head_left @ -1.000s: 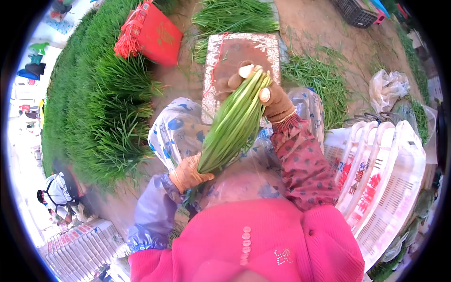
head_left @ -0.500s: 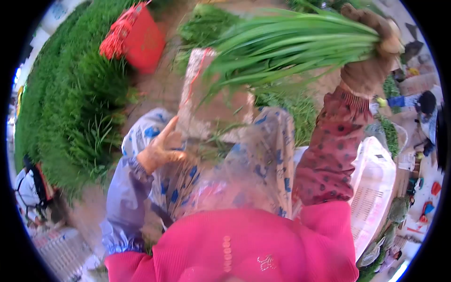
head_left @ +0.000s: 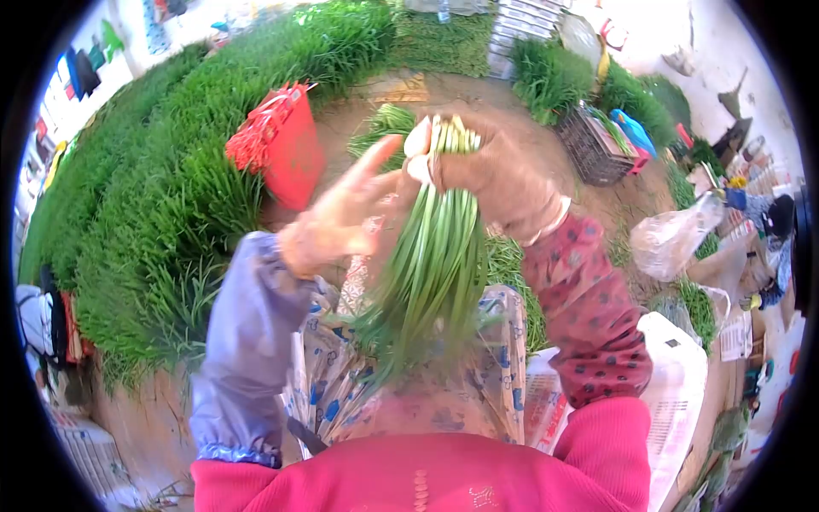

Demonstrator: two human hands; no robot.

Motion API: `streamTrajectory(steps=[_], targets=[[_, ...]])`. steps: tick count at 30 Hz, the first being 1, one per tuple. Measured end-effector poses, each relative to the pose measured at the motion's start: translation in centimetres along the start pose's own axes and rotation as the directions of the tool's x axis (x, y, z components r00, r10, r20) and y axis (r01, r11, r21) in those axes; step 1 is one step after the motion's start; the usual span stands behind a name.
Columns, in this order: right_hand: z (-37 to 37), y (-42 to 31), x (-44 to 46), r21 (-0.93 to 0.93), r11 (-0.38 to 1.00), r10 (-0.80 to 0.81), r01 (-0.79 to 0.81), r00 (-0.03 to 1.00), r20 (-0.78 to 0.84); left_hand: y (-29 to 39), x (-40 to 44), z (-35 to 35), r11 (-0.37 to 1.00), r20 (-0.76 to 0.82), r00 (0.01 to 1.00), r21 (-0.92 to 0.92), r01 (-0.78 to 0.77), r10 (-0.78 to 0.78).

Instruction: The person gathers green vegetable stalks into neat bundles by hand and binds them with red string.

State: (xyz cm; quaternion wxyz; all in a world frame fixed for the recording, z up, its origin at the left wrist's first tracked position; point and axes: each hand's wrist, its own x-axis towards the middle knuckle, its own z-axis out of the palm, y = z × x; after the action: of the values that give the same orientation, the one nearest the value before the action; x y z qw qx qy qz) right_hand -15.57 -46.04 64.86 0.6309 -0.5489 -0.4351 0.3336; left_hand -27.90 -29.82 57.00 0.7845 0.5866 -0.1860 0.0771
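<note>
My right hand point(head_left: 499, 175), in a brown glove, grips a bunch of chives point(head_left: 439, 235) just below its pale stem ends. The stem ends point up, and the long green leaves hang down over my lap. Beside the stems my left hand point(head_left: 341, 205) is raised with thumb and fingers apart; it is slightly blurred, and I cannot tell whether its fingertips touch the bunch. Partly hidden behind the leaves is a patterned board or block point(head_left: 354, 286) at my knees. Plastic sheeting with blue prints point(head_left: 503, 375) covers my legs.
Chives point(head_left: 153, 230) stand thickly along the left. A red container point(head_left: 294, 154) with red ties hangs over the floor nearby. Cut greens point(head_left: 388, 124) lie ahead, and a dark crate point(head_left: 593, 145) stands ahead right. A white basket point(head_left: 674, 384) is by my right side; another person point(head_left: 772, 222) is at far right.
The chives have swung from lying sideways at upper right to hanging in front of me, stems up. My left hand has risen toward the stems. The view has tilted upward.
</note>
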Motion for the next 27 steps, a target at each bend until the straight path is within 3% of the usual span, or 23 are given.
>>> streamTrajectory(steps=[1, 3, 4, 5, 7, 8, 9, 11, 12, 13, 15, 16, 17, 19, 20, 21, 22, 23, 24, 25, 26, 27], targets=[[0.7, 0.6, -0.1, 0.007, 1.000, 0.000, 0.000, 1.000, 0.017, -1.2, 0.7, 1.5, 0.989, -0.042, 0.992, -0.092, -0.119, 0.116], [1.3, 2.5, -0.1, 0.167, 0.986, -0.037, 0.019, 0.994, 0.104, -3.6, -1.3, 2.1, 0.998, -0.124, 0.991, -0.021, 0.057, -0.059], [1.6, 3.6, -0.1, 0.214, 0.977, 0.013, -0.023, 0.999, 0.050, -4.8, -2.2, 2.3, 0.989, -0.163, 0.976, 0.003, 0.148, -0.145], [2.2, 3.8, -0.4, 0.221, 0.975, 0.019, -0.029, 0.999, 0.046, -5.6, -2.8, 3.0, 0.907, -0.121, 0.957, -0.367, 0.205, -0.265], [3.3, 4.1, -0.9, 0.056, 0.996, -0.069, 0.075, 0.993, -0.099, -6.2, -3.1, 3.0, 0.909, -0.104, 0.956, -0.353, 0.223, -0.275], [3.5, 5.2, -0.6, -0.212, 0.942, -0.301, 0.261, 0.935, -0.187, -6.5, -3.2, 2.9, 0.913, -0.085, 0.956, -0.330, 0.238, -0.280], [3.5, 5.2, -0.8, -0.215, 0.944, -0.295, 0.251, 0.934, -0.203, -7.4, -3.7, 2.5, 0.907, -0.072, 0.954, -0.337, 0.251, -0.291], [2.9, 4.9, -1.5, -0.379, 0.850, -0.390, 0.365, 0.921, 0.012, -9.1, -5.4, 1.3, 0.888, -0.173, 0.901, -0.317, 0.332, -0.398], [2.0, 5.4, -1.3, -0.522, 0.744, -0.416, 0.418, 0.900, 0.128, -7.9, -6.2, 1.6, 0.812, -0.062, 0.873, -0.403, 0.422, -0.484], [1.6, 5.7, -1.4, -0.533, 0.749, -0.408, 0.394, 0.908, 0.098, -7.6, -6.2, 2.0, 0.807, -0.020, 0.906, -0.462, 0.367, -0.423], [1.8, 6.3, -1.1, -0.657, 0.596, -0.348, 0.463, 0.885, 0.308, -7.2, -6.3, 3.2, 0.730, 0.044, 0.950, -0.629, 0.267, -0.309], [2.2, 6.4, -1.3, -0.711, 0.572, -0.297, 0.410, 0.911, 0.286, -7.0, -6.0, 3.7, 0.727, 0.049, 0.946, -0.628, 0.279, -0.321], [2.6, 6.5, -1.0, -0.708, 0.579, -0.298, 0.405, 0.913, 0.279, -6.9, -5.8, 4.3, 0.749, -0.028, 0.905, -0.573, 0.334, -0.425], [3.3, 6.9, -0.5, -0.782, 0.604, -0.027, 0.155, 0.984, 0.174, -6.3, -5.7, 5.0, 0.751, -0.110, 0.842, -0.524, 0.403, -0.529], [3.2, 8.6, -0.5, -0.585, 0.758, -0.261, 0.288, 0.956, 0.132, -5.8, -5.4, 5.2, 0.804, -0.210, 0.835, -0.461, 0.375, -0.509], [3.3, 9.1, -0.7, -0.582, 0.764, -0.261, 0.280, 0.958, 0.119, -5.1, -5.0, 5.3, 0.853, -0.307, 0.824, -0.390, 0.349, -0.477], [3.6, 9.5, -0.8, -0.307, 0.912, -0.290, 0.271, 0.957, -0.017, -3.9, -4.7, 5.0, 0.904, -0.403, 0.813, -0.262, 0.338, -0.421], [3.9, 10.2, -0.9, 0.004, 0.963, -0.267, 0.271, 0.951, -0.153, -3.7, -4.6, 4.0, 0.953, -0.400, 0.869, -0.203, 0.225, -0.291], [4.3, 11.2, -1.3, 0.087, 0.955, -0.270, 0.284, 0.952, -0.146, -2.5, -3.2, 3.9, 0.985, -0.615, 0.769, -0.092, 0.149, -0.174], [4.8, 12.2, -1.8, 0.169, 0.941, -0.272, 0.294, 0.952, -0.139, -1.3, -2.8, 1.5, 0.978, -0.613, 0.773, 0.002, 0.210, -0.165], [4.9, 11.8, -3.3, -0.072, 0.995, -0.059, 0.064, 0.996, 0.070, 0.6, -2.0, 1.2, 0.998, -0.579, 0.814, 0.001, 0.060, -0.049], [4.9, 11.8, -4.4, -0.344, 0.932, 0.200, -0.115, 0.954, 0.223, 3.0, -2.0, 0.2, 0.991, -0.587, 0.809, 0.099, 0.092, -0.016]])
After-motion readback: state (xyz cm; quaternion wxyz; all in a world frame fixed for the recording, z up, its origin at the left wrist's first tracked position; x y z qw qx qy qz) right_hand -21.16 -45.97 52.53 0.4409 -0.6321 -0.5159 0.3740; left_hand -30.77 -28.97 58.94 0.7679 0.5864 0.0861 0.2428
